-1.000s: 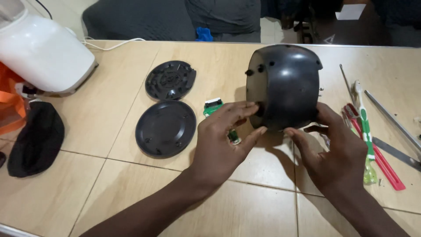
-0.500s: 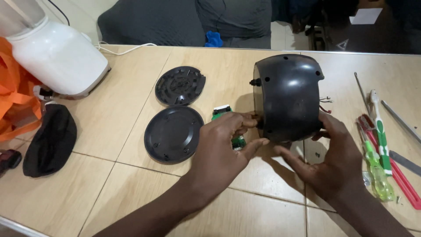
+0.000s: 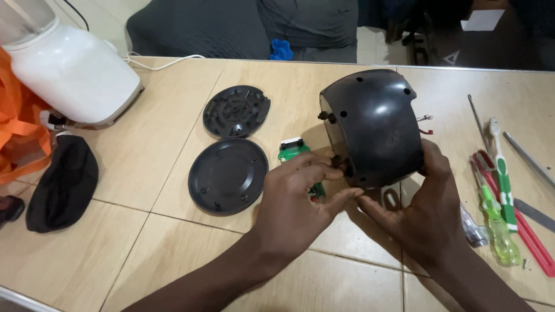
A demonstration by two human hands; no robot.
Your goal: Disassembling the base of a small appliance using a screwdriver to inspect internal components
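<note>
A: What is the largest item shown?

B: The tiled table [image 3: 173, 248], which carries everything else. At its far left corner stands a white appliance base [image 3: 72, 72], with an orange bag [image 3: 20, 141] and a black cloth [image 3: 62, 184] beside it.

A: Where is the black housing?

B: The black housing [image 3: 373, 127], dome-shaped and glossy, stands tilted right of the table's middle, held on edge between both hands.

A: How are the hands placed?

B: The left hand [image 3: 295, 208] grasps the housing's lower left rim, fingertips on a small knob. The right hand [image 3: 422, 214] cups the lower right side, thumb beneath the rim.

A: And the smaller parts?

B: Two round black plates lie left of the housing: the smooth plate [image 3: 227, 176] nearer, the ribbed plate [image 3: 236, 111] beyond it. A green circuit board [image 3: 292, 150] lies between the plates and the housing, partly under the left hand. Screwdrivers [image 3: 500, 231] lie at the right edge.
</note>
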